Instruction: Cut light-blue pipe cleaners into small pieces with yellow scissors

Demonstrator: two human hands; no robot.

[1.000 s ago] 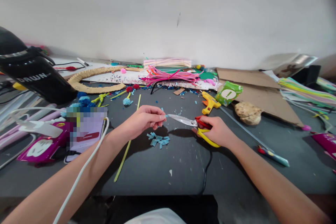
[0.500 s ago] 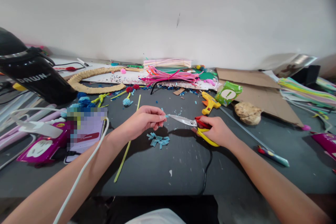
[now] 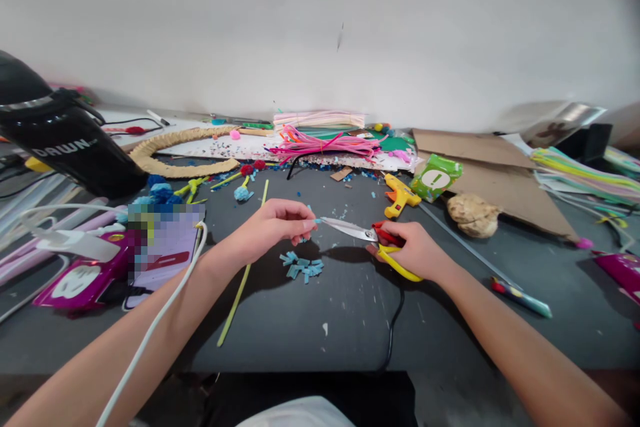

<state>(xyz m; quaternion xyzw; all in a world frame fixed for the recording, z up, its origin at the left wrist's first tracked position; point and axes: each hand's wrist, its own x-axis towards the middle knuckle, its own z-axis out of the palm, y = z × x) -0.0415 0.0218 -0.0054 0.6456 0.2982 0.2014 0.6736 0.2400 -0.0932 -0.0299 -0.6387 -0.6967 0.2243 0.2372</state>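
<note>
Between the thumb and fingers of my left hand is a small light-blue strip, its end poking out past the fingertips. My right hand grips scissors with red and yellow handles. Their blade tips point left and reach the blue strip. The blades look nearly closed. Below my left hand, a small pile of cut light-blue pieces lies on the dark table. A thin yellow-green stem runs under my left wrist.
A yellow glue gun, a green packet and a tan lump sit at right. Pink pipe cleaners lie at the back. A black bottle stands at left. A white cable crosses over my left forearm.
The scissors and my right hand have shifted very slightly to the right, and the handles look a little more spread. My left hand stays almost in place.
</note>
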